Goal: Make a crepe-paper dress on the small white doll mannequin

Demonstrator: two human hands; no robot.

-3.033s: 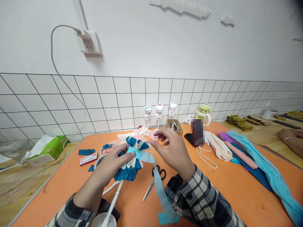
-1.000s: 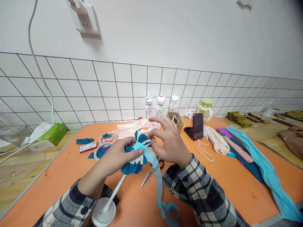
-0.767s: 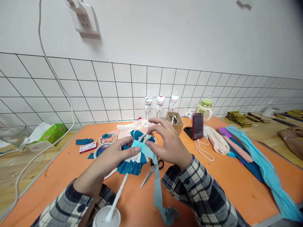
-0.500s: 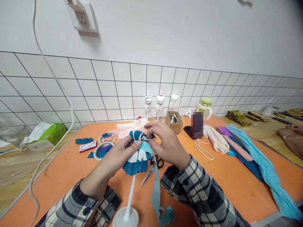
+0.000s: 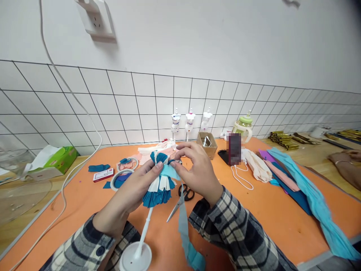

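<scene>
My left hand (image 5: 142, 184) is closed around the upper part of a ruffled miniature dress (image 5: 158, 197) in teal, white and light blue, thumb on its front. The dress sits on a small mannequin, whose white stand (image 5: 135, 258) leans below it, tilted. My right hand (image 5: 194, 171) pinches at the dress's right side, thumb against bent fingers, on a light blue crepe-like strip (image 5: 183, 222). That strip hangs down towards the table edge and curls at its lower end. Black-handled scissors (image 5: 186, 192) lie just behind the strip, blades pointing towards me.
Tape rolls (image 5: 114, 183), a small red-and-white box (image 5: 103, 175) and fabric scraps lie left. Behind stand three mini mannequins (image 5: 190, 122), a cardboard box (image 5: 207, 146), a phone (image 5: 234, 148) and a bottle (image 5: 244, 124). Coloured crepe lengths (image 5: 304, 188) lie right, near another person's arm (image 5: 345, 165).
The dressed mannequin has tilted further, its base swinging left and nearer to me. My right fingers have shifted slightly left and down along the dress's side.
</scene>
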